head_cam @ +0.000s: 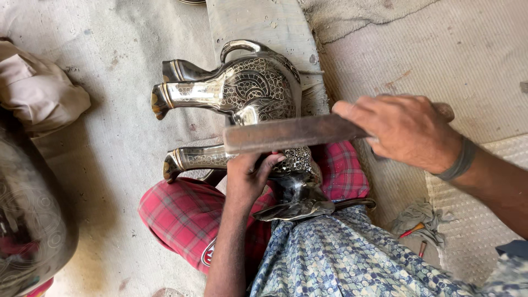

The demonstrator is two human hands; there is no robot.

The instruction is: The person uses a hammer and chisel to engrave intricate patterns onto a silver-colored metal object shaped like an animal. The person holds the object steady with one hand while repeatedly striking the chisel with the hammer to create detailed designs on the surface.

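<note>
A dark metal animal figure (250, 91) with engraved silver patterns lies on its side across my lap, legs pointing left. My left hand (248, 175) grips its body from below, near the lower leg (190, 159). My right hand (404, 129) holds a long flat rusty metal file (286, 133) by its right end. The file lies across the figure's belly, between the two pairs of legs. The figure's head (297, 201) rests against my patterned blue shirt.
A red checked cloth (184, 217) covers my knees. A large engraved dark metal vessel (30, 220) stands at the left edge, with a beige cloth bundle (38, 91) above it. Small tools and a rag (418, 228) lie on the mat at right.
</note>
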